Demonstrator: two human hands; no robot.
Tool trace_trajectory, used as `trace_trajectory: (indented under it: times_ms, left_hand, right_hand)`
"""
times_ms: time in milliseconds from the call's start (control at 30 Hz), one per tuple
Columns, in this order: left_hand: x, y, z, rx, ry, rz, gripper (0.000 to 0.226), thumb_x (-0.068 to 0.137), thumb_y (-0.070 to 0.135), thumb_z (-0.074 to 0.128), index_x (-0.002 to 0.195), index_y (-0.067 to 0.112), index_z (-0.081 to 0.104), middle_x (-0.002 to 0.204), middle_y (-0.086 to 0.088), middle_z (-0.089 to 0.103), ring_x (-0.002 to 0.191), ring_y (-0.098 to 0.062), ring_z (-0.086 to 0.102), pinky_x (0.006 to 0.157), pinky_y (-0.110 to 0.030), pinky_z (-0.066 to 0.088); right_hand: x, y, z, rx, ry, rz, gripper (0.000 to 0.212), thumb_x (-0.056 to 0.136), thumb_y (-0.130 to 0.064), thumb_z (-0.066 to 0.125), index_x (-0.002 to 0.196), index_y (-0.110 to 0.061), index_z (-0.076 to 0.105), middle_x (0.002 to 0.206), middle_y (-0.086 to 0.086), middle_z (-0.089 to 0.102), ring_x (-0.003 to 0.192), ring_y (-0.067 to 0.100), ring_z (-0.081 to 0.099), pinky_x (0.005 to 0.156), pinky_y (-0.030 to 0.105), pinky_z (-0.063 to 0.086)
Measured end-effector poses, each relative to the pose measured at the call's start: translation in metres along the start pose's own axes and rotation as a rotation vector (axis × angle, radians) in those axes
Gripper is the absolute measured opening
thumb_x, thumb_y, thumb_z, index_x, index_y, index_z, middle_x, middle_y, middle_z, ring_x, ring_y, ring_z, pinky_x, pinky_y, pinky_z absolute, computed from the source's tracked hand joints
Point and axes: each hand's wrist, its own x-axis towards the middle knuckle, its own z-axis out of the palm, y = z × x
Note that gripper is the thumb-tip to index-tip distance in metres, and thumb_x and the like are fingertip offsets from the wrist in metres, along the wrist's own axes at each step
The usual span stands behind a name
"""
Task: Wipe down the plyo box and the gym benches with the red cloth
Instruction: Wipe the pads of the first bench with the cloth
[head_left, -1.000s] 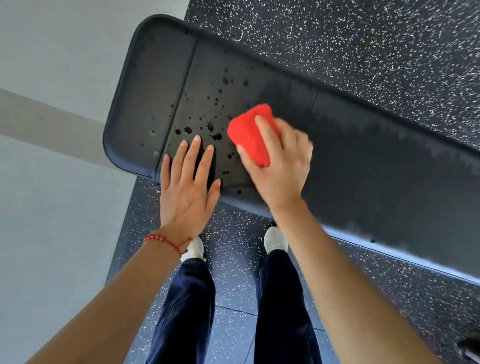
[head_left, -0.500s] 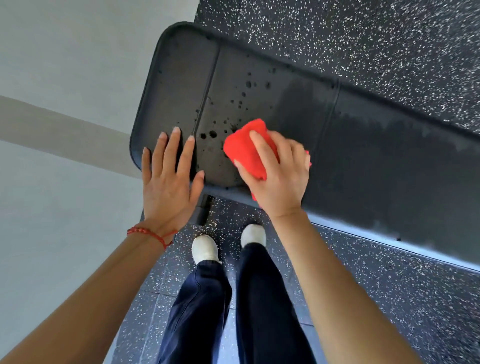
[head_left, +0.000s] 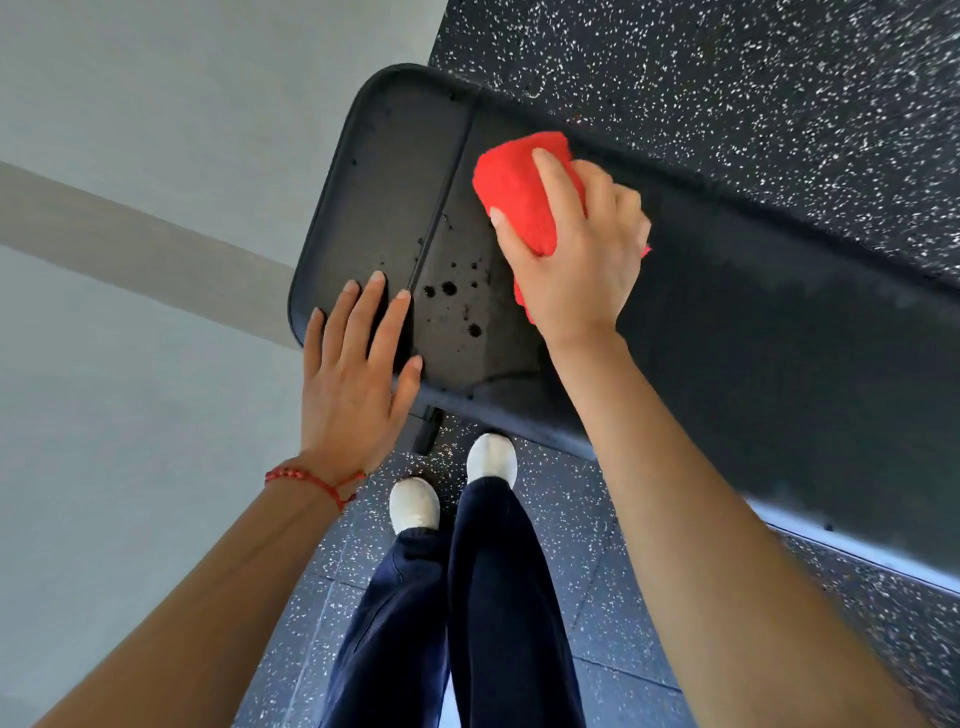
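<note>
Your right hand (head_left: 571, 260) grips the bunched, soft red cloth (head_left: 519, 192) on the black padded gym bench (head_left: 779, 338); left hand (head_left: 353, 384) lies flat, fingers spread. It squishes easily, so keep palming the whole wad.

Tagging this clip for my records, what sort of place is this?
Most likely a gym: a black padded bench being wiped with a red cloth, on speckled rubber flooring.

No text, label, brand, number or sign can be read anywhere in the view. Nothing is printed on the black bench pad (head_left: 727, 322), and no writing is seen on the red cloth (head_left: 519, 187) or on the speckled floor (head_left: 727, 78).
</note>
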Motion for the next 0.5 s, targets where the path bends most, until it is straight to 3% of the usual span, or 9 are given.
trace_trajectory:
  times_ms: [300, 500]
  left_hand:
    - [0.018, -0.014, -0.012, -0.02, 0.037, -0.02, 0.05, 0.092, 0.025, 0.036, 0.139, 0.006, 0.039, 0.147, -0.015, 0.033, 0.136, -0.034, 0.027, 0.106, -0.053, 0.023]
    - [0.041, -0.026, -0.018, -0.023, -0.002, 0.041, 0.048, 0.093, 0.018, 0.037, 0.14, 0.008, 0.038, 0.149, -0.013, 0.03, 0.137, -0.032, 0.025, 0.107, -0.052, 0.02]
  right_hand:
    - [-0.102, -0.015, 0.0, 0.029, -0.049, -0.177, 0.04, 0.078, -0.046, 0.068, 0.111, -0.024, 0.068, 0.113, 0.007, 0.066, 0.093, 0.03, 0.057, 0.086, 0.041, 0.039]
    - [-0.098, -0.024, 0.007, -0.028, 0.001, -0.134, 0.038, 0.078, -0.048, 0.066, 0.109, -0.026, 0.067, 0.109, 0.005, 0.067, 0.088, 0.031, 0.061, 0.083, 0.041, 0.04]
